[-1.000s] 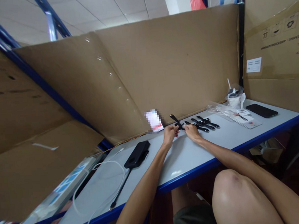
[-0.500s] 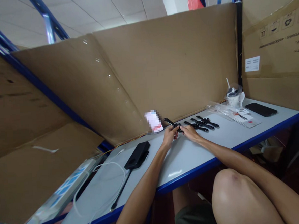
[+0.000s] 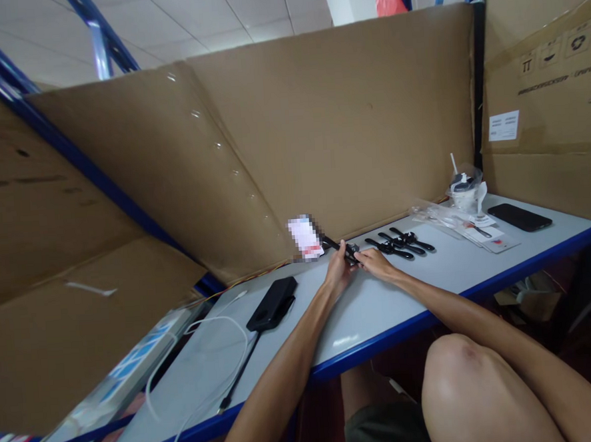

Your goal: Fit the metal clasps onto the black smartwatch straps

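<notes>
A slim black strap-like item [image 3: 331, 243] with a bulkier middle is held over the table between both hands; its far end points up and left. My left hand [image 3: 337, 270] is closed around its middle. The fingers of my right hand [image 3: 375, 264] pinch its near end, and fingers partly hide that part. Just right of my hands, several similar black strap-like items [image 3: 401, 242] lie side by side on the table. A lit phone [image 3: 305, 238] with a blurred screen leans behind my left hand.
On the grey table [image 3: 381, 312], a black power bank [image 3: 272, 305] and white cable [image 3: 239, 324] lie at left. A clear plastic packet [image 3: 494, 241], wrapped cup [image 3: 465, 194] and dark phone [image 3: 520, 216] are at right. Cardboard [image 3: 345, 131] walls the back; a power strip [image 3: 134, 364] runs along the left.
My left hand has shifted its fingers upward along the black item, with the thumb side now higher. The item has tilted slightly. The view has moved a little.
</notes>
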A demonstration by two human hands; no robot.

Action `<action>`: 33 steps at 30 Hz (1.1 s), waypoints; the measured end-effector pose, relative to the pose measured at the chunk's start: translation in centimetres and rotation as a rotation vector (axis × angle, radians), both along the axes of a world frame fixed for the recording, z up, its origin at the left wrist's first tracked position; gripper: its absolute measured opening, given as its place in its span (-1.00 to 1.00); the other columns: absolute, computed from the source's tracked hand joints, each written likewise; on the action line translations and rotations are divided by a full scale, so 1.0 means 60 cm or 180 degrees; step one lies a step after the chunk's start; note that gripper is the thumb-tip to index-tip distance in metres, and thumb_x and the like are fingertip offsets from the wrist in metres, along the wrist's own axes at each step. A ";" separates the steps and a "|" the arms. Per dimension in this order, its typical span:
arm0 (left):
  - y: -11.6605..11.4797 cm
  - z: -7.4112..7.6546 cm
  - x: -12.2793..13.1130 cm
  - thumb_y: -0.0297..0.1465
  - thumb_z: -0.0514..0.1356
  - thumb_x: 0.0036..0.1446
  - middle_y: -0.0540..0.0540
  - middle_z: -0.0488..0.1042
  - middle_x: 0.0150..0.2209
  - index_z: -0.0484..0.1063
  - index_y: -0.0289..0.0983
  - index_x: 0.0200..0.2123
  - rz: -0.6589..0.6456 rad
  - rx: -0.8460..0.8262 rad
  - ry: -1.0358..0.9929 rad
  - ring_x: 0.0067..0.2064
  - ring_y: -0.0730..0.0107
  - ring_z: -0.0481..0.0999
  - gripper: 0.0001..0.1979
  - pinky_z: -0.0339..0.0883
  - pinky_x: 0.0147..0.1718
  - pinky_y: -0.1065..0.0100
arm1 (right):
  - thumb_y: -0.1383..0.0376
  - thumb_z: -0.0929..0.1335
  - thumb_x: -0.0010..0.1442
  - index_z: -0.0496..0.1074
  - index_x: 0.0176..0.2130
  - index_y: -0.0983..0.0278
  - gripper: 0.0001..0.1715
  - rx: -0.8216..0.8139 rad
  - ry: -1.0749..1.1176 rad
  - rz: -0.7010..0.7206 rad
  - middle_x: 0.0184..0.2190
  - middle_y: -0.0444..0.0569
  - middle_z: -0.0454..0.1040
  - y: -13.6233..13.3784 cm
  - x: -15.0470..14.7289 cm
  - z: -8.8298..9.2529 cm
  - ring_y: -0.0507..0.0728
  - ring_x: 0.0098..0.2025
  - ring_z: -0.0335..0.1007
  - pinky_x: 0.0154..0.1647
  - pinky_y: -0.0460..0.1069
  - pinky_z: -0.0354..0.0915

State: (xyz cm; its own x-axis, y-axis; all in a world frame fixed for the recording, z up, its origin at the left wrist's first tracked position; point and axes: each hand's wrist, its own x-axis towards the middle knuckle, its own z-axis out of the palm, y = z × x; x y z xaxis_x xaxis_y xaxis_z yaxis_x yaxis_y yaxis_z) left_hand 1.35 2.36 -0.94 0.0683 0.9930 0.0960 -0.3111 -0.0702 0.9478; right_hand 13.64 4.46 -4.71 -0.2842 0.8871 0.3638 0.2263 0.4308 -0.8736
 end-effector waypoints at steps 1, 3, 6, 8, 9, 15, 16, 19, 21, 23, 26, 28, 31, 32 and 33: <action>0.000 0.000 0.001 0.01 0.31 0.00 -0.01 0.45 -0.48 0.38 -0.30 -0.36 0.0042 0.0013 -0.0025 -0.53 0.49 0.42 -0.53 0.14 -0.67 0.51 | 0.13 0.20 0.28 0.33 -0.57 0.28 -0.52 -0.0003 -0.0012 0.0005 -0.67 -0.16 0.27 -0.001 0.000 0.001 0.03 -0.53 0.20 -0.43 -0.09 0.02; -0.001 -0.001 0.003 0.01 0.30 0.01 -0.02 0.46 -0.49 0.39 -0.30 -0.37 0.0071 0.0020 -0.0031 -0.52 0.48 0.43 -0.54 0.17 -0.65 0.51 | 0.15 0.20 0.28 0.32 -0.58 0.28 -0.54 -0.0013 -0.0037 -0.0018 -0.68 -0.17 0.26 -0.002 0.000 0.003 0.03 -0.53 0.20 -0.44 -0.09 0.01; -0.001 0.000 0.002 -0.03 0.34 -0.02 -0.05 0.47 -0.49 0.41 -0.33 -0.39 0.0050 -0.0025 0.0020 -0.51 0.47 0.45 -0.56 0.19 -0.64 0.50 | 0.18 0.21 0.27 0.31 -0.58 0.28 -0.55 -0.0042 -0.0069 -0.0061 -0.68 -0.17 0.27 -0.004 0.000 0.005 0.03 -0.52 0.20 -0.45 -0.10 0.00; 0.001 0.001 0.000 -0.09 0.37 -0.04 -0.05 0.48 -0.49 0.43 -0.34 -0.38 0.0059 -0.0056 0.0016 -0.51 0.47 0.44 -0.59 0.22 -0.63 0.50 | 0.19 0.22 0.28 0.32 -0.58 0.28 -0.56 -0.0044 -0.0091 -0.0081 -0.67 -0.17 0.28 -0.006 0.000 0.006 0.03 -0.52 0.22 -0.45 -0.10 0.01; 0.001 0.001 -0.001 -0.11 0.37 -0.03 -0.05 0.48 -0.48 0.43 -0.34 -0.37 0.0066 -0.0068 -0.0017 -0.51 0.47 0.44 -0.60 0.24 -0.62 0.49 | 0.20 0.22 0.28 0.33 -0.58 0.28 -0.56 -0.0035 -0.0105 -0.0096 -0.67 -0.16 0.29 -0.007 0.000 0.007 0.03 -0.52 0.22 -0.45 -0.10 0.01; 0.001 -0.005 0.000 0.02 0.24 0.07 -0.08 0.51 -0.40 0.42 -0.29 -0.28 0.0117 0.0047 -0.0057 -0.43 0.41 0.50 -0.55 0.28 -0.59 0.47 | 0.19 0.21 0.32 0.38 -0.56 0.29 -0.52 0.0153 -0.0056 -0.0475 -0.62 -0.11 0.38 -0.010 0.004 0.012 0.05 -0.46 0.31 -0.41 -0.10 0.09; 0.000 -0.006 0.002 0.02 0.22 0.07 -0.09 0.51 -0.40 0.41 -0.29 -0.28 0.0122 0.0118 0.0015 -0.41 0.39 0.51 -0.55 0.28 -0.58 0.47 | 0.19 0.20 0.33 0.39 -0.55 0.29 -0.52 0.0169 -0.0009 -0.0568 -0.60 -0.09 0.40 -0.009 0.005 0.012 0.06 -0.45 0.33 -0.39 -0.10 0.11; -0.005 -0.008 0.007 -0.04 0.22 0.07 -0.09 0.49 -0.43 0.38 -0.29 -0.35 0.0133 0.0408 0.0323 -0.37 0.36 0.52 -0.60 0.28 -0.55 0.47 | 0.18 0.19 0.34 0.41 -0.51 0.30 -0.53 0.0160 0.0200 -0.0733 -0.56 -0.06 0.44 -0.005 0.007 0.012 0.07 -0.43 0.36 -0.38 -0.10 0.14; -0.006 -0.008 0.009 -0.11 0.26 0.03 -0.06 0.47 -0.45 0.35 -0.28 -0.40 0.0147 0.0635 0.0610 -0.36 0.36 0.51 -0.66 0.28 -0.53 0.48 | 0.17 0.20 0.32 0.40 -0.51 0.30 -0.54 0.0111 0.0280 -0.0725 -0.57 -0.08 0.42 -0.001 0.008 0.010 0.06 -0.46 0.34 -0.39 -0.10 0.15; -0.007 -0.008 0.007 -0.17 0.29 -0.01 -0.04 0.44 -0.49 0.31 -0.28 -0.45 0.0184 0.0805 0.0831 -0.38 0.38 0.50 -0.68 0.27 -0.53 0.48 | 0.14 0.21 0.30 0.38 -0.53 0.30 -0.53 0.0001 0.0307 -0.0669 -0.61 -0.10 0.37 0.003 0.008 0.006 0.04 -0.50 0.30 -0.41 -0.10 0.14; -0.006 -0.008 0.005 -0.18 0.28 -0.01 -0.03 0.42 -0.52 0.28 -0.27 -0.48 0.0229 0.0851 0.0885 -0.44 0.42 0.46 -0.69 0.25 -0.54 0.48 | 0.06 0.20 0.28 0.38 -0.53 0.30 -0.49 -0.0231 0.0422 -0.0585 -0.67 -0.14 0.31 0.008 0.006 0.001 0.03 -0.55 0.25 -0.46 -0.10 0.12; -0.007 -0.007 0.004 -0.18 0.28 -0.01 -0.02 0.42 -0.52 0.27 -0.27 -0.48 0.0216 0.0814 0.0862 -0.46 0.45 0.44 -0.69 0.24 -0.54 0.48 | 0.02 0.21 0.26 0.39 -0.52 0.31 -0.48 -0.0336 0.0486 -0.0543 -0.69 -0.15 0.28 0.011 0.006 -0.001 0.02 -0.57 0.23 -0.48 -0.10 0.10; -0.011 -0.005 0.004 -0.19 0.27 -0.01 -0.03 0.43 -0.50 0.28 -0.27 -0.46 0.0167 0.0811 0.0883 -0.46 0.46 0.44 -0.70 0.23 -0.54 0.49 | 0.00 0.22 0.23 0.38 -0.52 0.30 -0.49 -0.0391 0.0538 -0.0506 -0.71 -0.17 0.25 0.011 0.006 -0.002 0.01 -0.59 0.19 -0.50 -0.10 0.08; -0.012 -0.004 0.004 -0.19 0.27 0.00 -0.03 0.44 -0.50 0.28 -0.27 -0.46 0.0154 0.0822 0.0900 -0.46 0.46 0.44 -0.71 0.23 -0.54 0.49 | 0.00 0.21 0.23 0.36 -0.52 0.30 -0.50 -0.0392 0.0553 -0.0504 -0.71 -0.18 0.23 0.011 0.006 -0.001 0.01 -0.59 0.17 -0.50 -0.10 0.07; -0.012 -0.004 0.003 -0.19 0.26 0.01 -0.04 0.44 -0.49 0.29 -0.27 -0.45 0.0143 0.0828 0.0915 -0.45 0.46 0.44 -0.71 0.22 -0.54 0.50 | 0.01 0.21 0.22 0.34 -0.53 0.29 -0.50 -0.0382 0.0563 -0.0504 -0.71 -0.18 0.22 0.010 0.007 0.000 0.01 -0.59 0.16 -0.50 -0.10 0.07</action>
State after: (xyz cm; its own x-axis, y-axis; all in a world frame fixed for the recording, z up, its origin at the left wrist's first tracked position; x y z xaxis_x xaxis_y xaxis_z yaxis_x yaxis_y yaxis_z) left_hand 1.56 1.61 -1.15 0.0862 0.9406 0.3282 -0.0265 -0.3272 0.9446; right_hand 14.04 5.06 -4.74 -0.0795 0.9552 0.2851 0.1218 0.2932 -0.9483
